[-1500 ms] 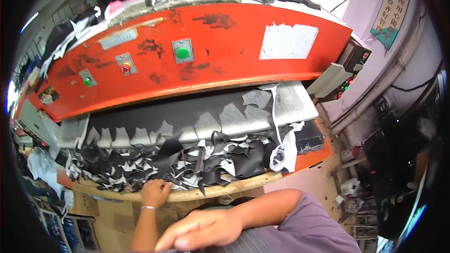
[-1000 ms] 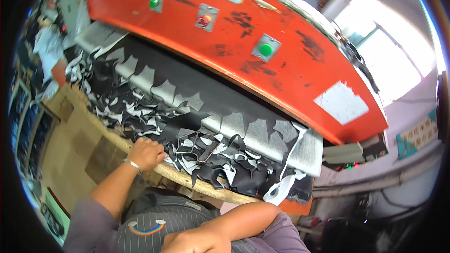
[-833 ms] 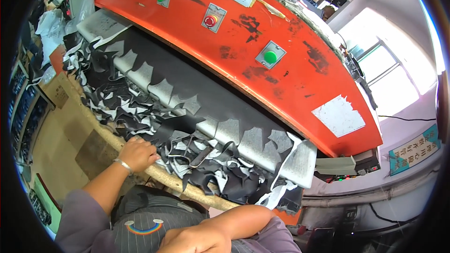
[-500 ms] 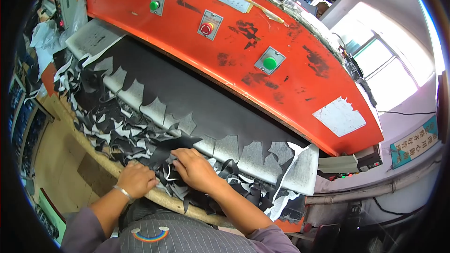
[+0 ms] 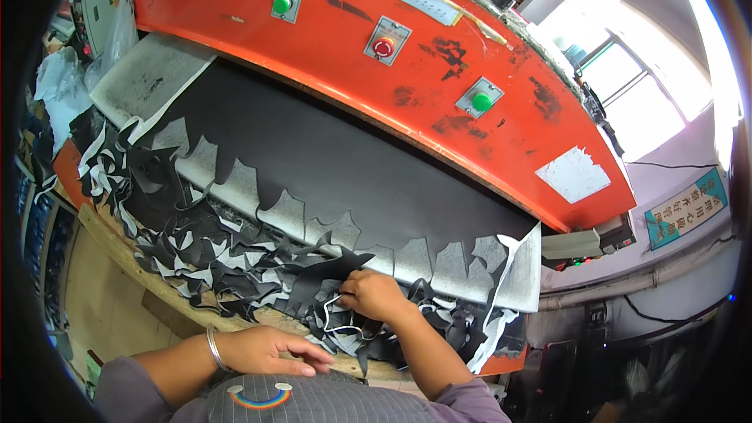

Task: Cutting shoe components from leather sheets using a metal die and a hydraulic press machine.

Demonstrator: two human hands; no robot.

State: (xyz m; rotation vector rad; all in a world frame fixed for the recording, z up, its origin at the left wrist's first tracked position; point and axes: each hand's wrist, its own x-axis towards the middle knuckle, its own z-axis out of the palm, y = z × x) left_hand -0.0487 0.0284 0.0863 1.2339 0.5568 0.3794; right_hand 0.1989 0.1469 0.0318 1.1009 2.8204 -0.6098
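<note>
My right hand (image 5: 374,296) is over the heap of scraps in front of the machine. Its fingers are curled down and pinch a thin, white-edged scrap strip (image 5: 327,315); the fingertips are partly hidden. Beside those fingers lies a larger black scrap piece (image 5: 317,278). My left hand (image 5: 270,351), with a bangle on its wrist, hovers in front of my striped apron (image 5: 337,399), fingers stretched out and holding nothing. A black sheet (image 5: 313,141) with a jagged, cut-out front edge lies on the whitish machine bed (image 5: 153,70).
Above the bed runs a red machine beam (image 5: 337,70) with two green buttons and a red knob (image 5: 383,48). Black and white scraps (image 5: 196,258) cover the ledge along a wooden edge (image 5: 172,290). Plastic bags (image 5: 63,86) hang at the left.
My left hand has drawn back from the scraps toward my apron, and its fingers have straightened. My right hand has shifted right along the heap. The view has turned slightly.
</note>
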